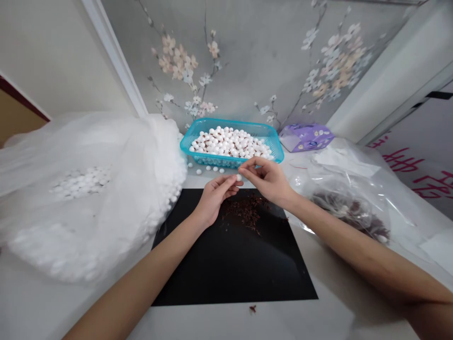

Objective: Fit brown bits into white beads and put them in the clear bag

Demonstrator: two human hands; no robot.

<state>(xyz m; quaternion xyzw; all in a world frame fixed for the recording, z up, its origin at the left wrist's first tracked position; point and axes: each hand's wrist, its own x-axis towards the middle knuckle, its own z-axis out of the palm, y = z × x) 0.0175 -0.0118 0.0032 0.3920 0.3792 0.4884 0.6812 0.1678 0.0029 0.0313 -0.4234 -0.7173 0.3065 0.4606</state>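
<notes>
Between the thumb and fingers of my left hand (215, 197) is a small white ball (239, 177). My right hand (268, 180) is closed in a pinch just above and to the right of the ball; whatever its fingertips hold is too small to make out. Below both hands, a loose pile of small dark brown pieces (246, 212) lies on a black mat (226, 267). Just beyond the hands stands a blue plastic basket (244, 125) of white balls, several of which show brown bits on them.
At the left bulges a big translucent white bag (141, 160) full of white balls. Several loose balls (215, 168) lie before the basket. On the right are a clear plastic bag (354, 212) with brown contents and a purple packet (307, 137). A flowered wall rises behind.
</notes>
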